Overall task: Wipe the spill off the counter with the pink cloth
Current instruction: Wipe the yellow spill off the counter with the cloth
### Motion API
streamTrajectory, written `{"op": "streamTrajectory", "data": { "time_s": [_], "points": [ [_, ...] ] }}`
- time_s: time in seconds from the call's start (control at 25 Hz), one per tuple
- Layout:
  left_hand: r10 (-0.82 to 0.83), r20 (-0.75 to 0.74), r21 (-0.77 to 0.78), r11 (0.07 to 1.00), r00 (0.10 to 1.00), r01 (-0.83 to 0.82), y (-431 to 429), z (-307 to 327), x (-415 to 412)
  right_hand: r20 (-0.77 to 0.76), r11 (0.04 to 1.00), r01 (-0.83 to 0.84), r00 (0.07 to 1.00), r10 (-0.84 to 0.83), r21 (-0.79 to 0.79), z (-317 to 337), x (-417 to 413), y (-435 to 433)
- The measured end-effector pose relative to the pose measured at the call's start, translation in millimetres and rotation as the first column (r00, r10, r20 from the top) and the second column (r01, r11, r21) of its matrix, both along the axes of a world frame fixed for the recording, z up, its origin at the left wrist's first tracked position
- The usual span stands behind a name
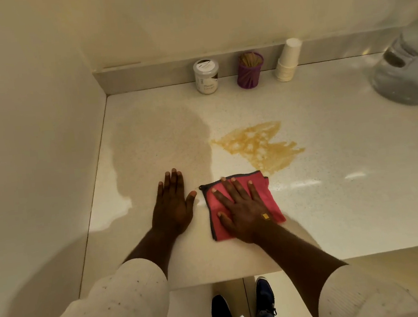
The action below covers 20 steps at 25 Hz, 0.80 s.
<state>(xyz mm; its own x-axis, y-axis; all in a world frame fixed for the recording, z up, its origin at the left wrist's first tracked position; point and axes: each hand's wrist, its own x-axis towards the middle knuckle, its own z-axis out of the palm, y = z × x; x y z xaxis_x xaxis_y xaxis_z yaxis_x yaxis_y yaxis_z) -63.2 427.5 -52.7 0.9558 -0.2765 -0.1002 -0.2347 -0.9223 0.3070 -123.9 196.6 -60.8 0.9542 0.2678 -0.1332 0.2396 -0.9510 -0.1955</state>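
Both forearms are bare below pushed-up cream knit sleeves [107, 305] flecked with dark specks, a small yellow sticker [265, 216] marks the right hand [245, 211], and dark navy sneakers [265, 295] show below blue jeans.

White jar [206, 76]; purple stick holder [249, 70]; stacked paper cups [287, 60]; all along backsplash.

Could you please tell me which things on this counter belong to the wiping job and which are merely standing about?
Belong to the job:
pink cloth under the flat right hand
spill
counter

Just standing about:
jar
purple holder of sticks
stacked paper cups
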Motion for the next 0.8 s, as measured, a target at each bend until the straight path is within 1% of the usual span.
{"op": "streamTrajectory", "data": {
  "time_s": [0.16, 0.28, 0.4, 0.52, 0.64, 0.8],
  "points": [
    [-0.124, 0.035, 0.009, 0.992, 0.992, 0.124, -42.3, -3.6, 3.0, -0.042, 0.991, 0.134, 0.990, -0.134, -0.017, -0.6, 1.3, -39.2],
    [-0.142, 0.025, -0.010, 0.990, 0.990, 0.142, -67.9, -12.3, 10.9, -0.044, 0.976, 0.212, 0.976, -0.214, -0.056, -1.8, 6.4, -66.6],
    [-0.143, 0.024, -0.012, 0.990, 0.989, 0.144, -82.0, -18.5, 20.0, -0.037, 0.964, 0.257, 0.965, -0.260, -0.061, -2.3, 18.7, -88.3],
    [-0.137, 0.044, 0.017, 0.991, 0.990, 0.136, -83.5, -21.7, 22.0, -0.019, 0.958, 0.279, 0.960, -0.281, -0.066, -3.5, 37.7, -99.3],
    [-0.128, 0.059, 0.030, 0.992, 0.990, 0.126, -84.3, -21.6, 22.1, -0.036, 0.960, 0.274, 0.960, -0.276, -0.063, -3.8, 56.0, -102.6],
    [-0.135, 0.058, 0.044, 0.990, 0.989, 0.132, -84.3, -20.4, 22.1, -0.057, 0.969, 0.243, 0.968, -0.246, -0.053, -2.3, 56.1, -97.4]
  ]
}}
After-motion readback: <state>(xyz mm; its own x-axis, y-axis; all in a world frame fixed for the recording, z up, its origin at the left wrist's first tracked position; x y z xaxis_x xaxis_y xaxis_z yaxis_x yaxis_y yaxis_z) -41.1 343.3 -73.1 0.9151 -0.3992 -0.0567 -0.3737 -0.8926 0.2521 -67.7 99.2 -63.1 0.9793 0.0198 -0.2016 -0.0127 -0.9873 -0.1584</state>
